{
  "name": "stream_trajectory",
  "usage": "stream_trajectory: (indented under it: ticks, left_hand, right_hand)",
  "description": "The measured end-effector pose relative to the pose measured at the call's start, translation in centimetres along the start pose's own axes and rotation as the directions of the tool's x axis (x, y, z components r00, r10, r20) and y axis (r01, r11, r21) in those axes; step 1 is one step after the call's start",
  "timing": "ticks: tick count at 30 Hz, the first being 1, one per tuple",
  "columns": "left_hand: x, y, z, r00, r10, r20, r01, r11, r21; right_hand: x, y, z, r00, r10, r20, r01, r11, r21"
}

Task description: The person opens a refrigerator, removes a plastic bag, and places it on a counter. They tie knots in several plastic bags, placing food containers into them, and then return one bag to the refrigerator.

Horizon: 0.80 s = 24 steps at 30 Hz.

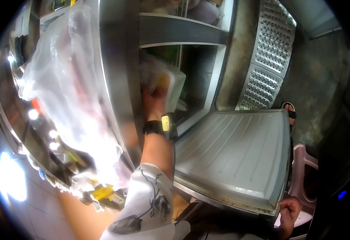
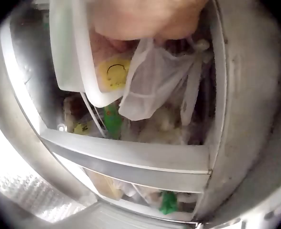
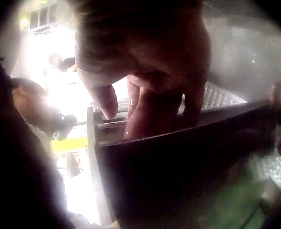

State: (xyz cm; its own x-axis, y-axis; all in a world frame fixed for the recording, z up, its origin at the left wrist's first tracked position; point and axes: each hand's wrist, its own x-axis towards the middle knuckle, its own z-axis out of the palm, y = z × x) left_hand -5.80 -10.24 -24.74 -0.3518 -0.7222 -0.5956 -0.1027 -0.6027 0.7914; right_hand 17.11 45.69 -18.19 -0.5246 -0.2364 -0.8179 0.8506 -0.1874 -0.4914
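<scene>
Near twelve o'clock in the head view, just above the centre, a pale container stands tilted inside the open metal cabinet. The left hand reaches in beside it, at about eleven o'clock. From the left wrist, that hand lies across the top at twelve, over the container's mouth; its fingers are mostly hidden, so I cannot tell how wide they are or whether they grip. Just below it hangs a thin white bag, and at eleven o'clock a yellow patch with a dark curved line shows within the container.

Out at four o'clock in the head view, the right hand holds the corner of the cabinet door, its fingers bent over the edge. Clear plastic sheeting spreads at ten o'clock, a perforated metal strip lies at two, and a pink stool stands near four.
</scene>
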Motion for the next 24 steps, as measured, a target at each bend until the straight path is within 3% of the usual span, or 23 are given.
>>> stream_trajectory:
  ticks: [1, 3, 7, 9, 13, 15, 17, 19, 21, 24]
  left_hand:
    - [-0.1, 0.0, -0.1, 1.000, -0.001, 0.000, 0.001, 1.000, -0.010]
    - [-0.3, -0.2, -0.2, 0.996, 0.069, -0.057, -0.080, 0.973, -0.214]
    - [-4.5, -1.4, -2.3, 0.986, 0.167, 0.020, -0.165, 0.984, -0.069]
    - [-7.2, -1.7, -2.6, 0.978, 0.140, 0.156, -0.124, 0.986, -0.112]
    - [-9.6, -1.9, -3.8, 0.986, -0.011, 0.165, 0.060, 0.953, -0.297]
    - [-9.6, -1.8, -3.8, 0.987, -0.010, 0.157, 0.061, 0.944, -0.323]
    - [-9.2, -1.6, -4.8, 0.953, -0.052, 0.299, 0.148, 0.940, -0.307]
    - [-10.4, -1.2, -4.6, 0.954, -0.072, 0.293, 0.167, 0.935, -0.313]
    - [-11.1, -1.7, -5.1, 0.969, -0.094, 0.227, 0.142, 0.969, -0.203]
    - [-13.5, -2.6, -4.8, 0.968, -0.188, 0.169, 0.213, 0.965, -0.150]
  right_hand:
    - [0.2, -0.3, 0.4, 1.000, -0.005, 0.000, 0.005, 1.000, -0.008]
    - [0.7, -0.9, 1.6, 0.992, -0.086, -0.090, 0.083, 0.996, -0.036]
    - [0.9, -3.6, 2.6, 0.999, -0.033, -0.018, 0.032, 0.998, -0.045]
    - [1.2, -3.6, 2.9, 0.998, -0.060, -0.032, 0.058, 0.997, -0.054]
    - [1.8, -3.6, 3.1, 0.986, -0.163, -0.040, 0.162, 0.986, -0.046]
    - [2.0, -4.1, 3.2, 0.981, -0.191, -0.027, 0.189, 0.981, -0.042]
    - [2.0, -4.5, 3.3, 0.987, -0.160, -0.024, 0.158, 0.986, -0.052]
    - [2.4, -4.9, 3.3, 0.978, -0.206, 0.008, 0.206, 0.976, -0.066]
    - [2.4, -5.5, 3.5, 0.978, -0.207, 0.016, 0.207, 0.971, -0.116]
    - [2.4, -6.9, 4.5, 0.983, -0.181, -0.016, 0.177, 0.973, -0.146]
